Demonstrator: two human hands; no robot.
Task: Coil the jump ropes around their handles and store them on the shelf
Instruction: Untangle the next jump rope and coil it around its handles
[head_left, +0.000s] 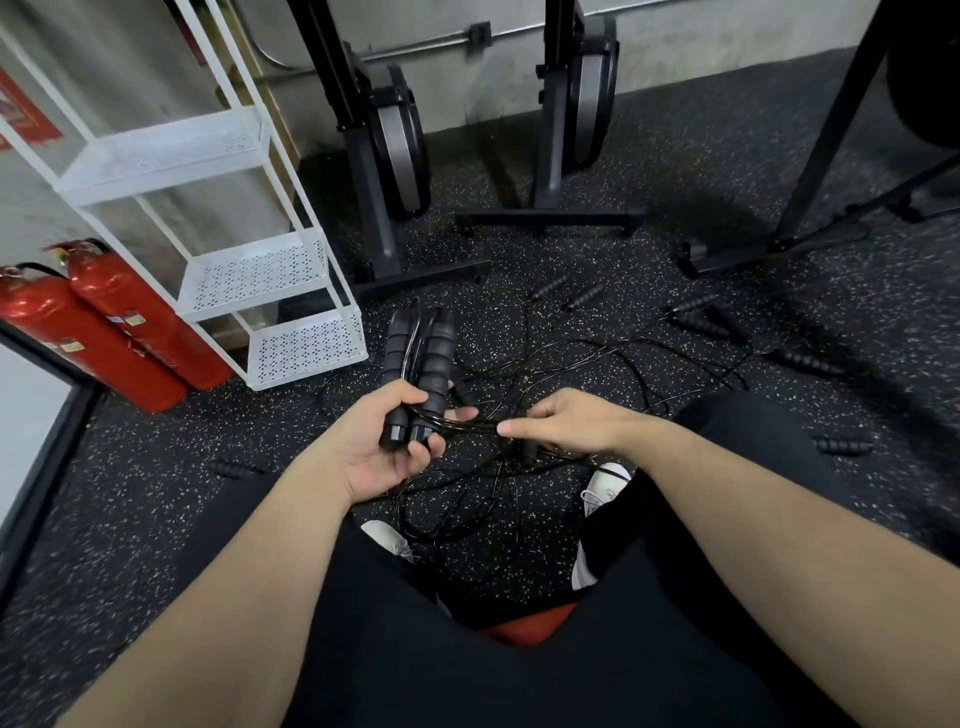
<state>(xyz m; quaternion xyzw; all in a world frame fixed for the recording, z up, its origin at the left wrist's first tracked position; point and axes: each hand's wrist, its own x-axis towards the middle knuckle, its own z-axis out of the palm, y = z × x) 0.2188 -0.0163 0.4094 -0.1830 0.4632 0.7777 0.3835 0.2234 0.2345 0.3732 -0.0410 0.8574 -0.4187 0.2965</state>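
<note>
Your left hand (387, 447) grips one paired set of handles (418, 364), your right hand (566, 423) pinches its cord (470, 427); coiling barely begun, shelf (306, 345) bare, other ropes (587, 296) on the floor (156, 467).

The shelf (218, 249) stands far left, two extinguishers (104, 327) left of it. Two machines (467, 130) stand far, behind loose ropes (561, 364) on the floor (156, 493). Near centre, the left hand (384, 447) holds two handles (418, 364); the right hand (571, 421) lies just right, on the cords.
</note>
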